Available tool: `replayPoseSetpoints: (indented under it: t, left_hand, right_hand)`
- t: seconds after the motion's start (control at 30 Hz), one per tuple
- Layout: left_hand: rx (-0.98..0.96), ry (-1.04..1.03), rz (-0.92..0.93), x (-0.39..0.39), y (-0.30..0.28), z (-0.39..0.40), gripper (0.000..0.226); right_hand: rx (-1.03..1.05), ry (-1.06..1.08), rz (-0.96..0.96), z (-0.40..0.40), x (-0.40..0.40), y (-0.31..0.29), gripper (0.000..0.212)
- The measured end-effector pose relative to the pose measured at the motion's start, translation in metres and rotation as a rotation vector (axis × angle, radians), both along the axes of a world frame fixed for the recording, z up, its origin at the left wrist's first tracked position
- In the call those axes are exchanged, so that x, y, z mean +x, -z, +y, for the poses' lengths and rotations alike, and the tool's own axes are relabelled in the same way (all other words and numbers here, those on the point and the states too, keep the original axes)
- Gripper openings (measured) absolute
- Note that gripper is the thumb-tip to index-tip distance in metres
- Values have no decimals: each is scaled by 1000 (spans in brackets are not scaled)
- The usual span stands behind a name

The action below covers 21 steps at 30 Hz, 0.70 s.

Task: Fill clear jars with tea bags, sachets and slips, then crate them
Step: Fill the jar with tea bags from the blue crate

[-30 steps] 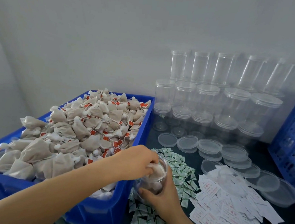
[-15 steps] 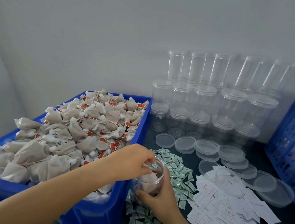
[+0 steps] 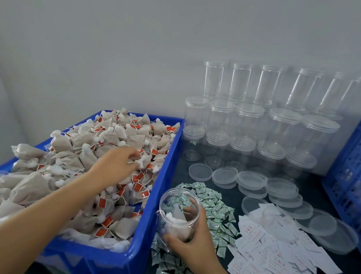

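Observation:
My right hand (image 3: 192, 243) grips a clear open jar (image 3: 177, 214) tilted toward me, with a few tea bags inside. It stands beside the blue bin (image 3: 160, 185), which is heaped with beige tea bags (image 3: 69, 171) carrying red tags. My left hand (image 3: 117, 164) reaches over the heap, and its fingertips pinch the white knot of a tea bag near the bin's right side. Green-and-white sachets (image 3: 210, 206) lie in a pile behind the jar. White slips (image 3: 274, 252) with red print are spread to the right.
Empty clear jars (image 3: 249, 125), some lidded, are stacked against the back wall. Loose clear lids (image 3: 279, 188) lie in rows in front of them. A blue crate (image 3: 354, 172) stands at the right edge on the dark tabletop.
My left hand has come out of the jar's mouth and moved up and left onto the tea bag heap. The jar stays in my right hand, now tilted with its opening showing.

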<state>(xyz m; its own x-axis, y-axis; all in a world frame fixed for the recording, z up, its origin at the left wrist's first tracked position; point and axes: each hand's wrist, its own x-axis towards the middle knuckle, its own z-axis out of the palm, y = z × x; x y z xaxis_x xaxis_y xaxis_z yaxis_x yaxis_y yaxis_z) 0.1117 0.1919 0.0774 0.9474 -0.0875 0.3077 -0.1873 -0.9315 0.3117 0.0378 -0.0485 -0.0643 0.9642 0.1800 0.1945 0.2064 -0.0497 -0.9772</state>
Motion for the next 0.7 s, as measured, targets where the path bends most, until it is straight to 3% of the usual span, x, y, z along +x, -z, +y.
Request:
replayPoseSetpoints:
  t: [0.17, 0.4, 0.53, 0.7]
  left_hand:
    - [250, -222, 102, 22, 21, 48, 50]
    - [358, -303, 88, 29, 28, 62, 35]
    - [347, -383, 47, 32, 22, 59, 40]
    - [362, -427, 42, 40, 17, 54, 22]
  right_hand:
    - [-26, 9, 2, -1, 0, -1, 106]
    - [-35, 11, 0, -1, -1, -3, 103]
    - [-28, 11, -5, -1, -2, -3, 104]
    - [-33, 12, -6, -2, -2, -3, 104]
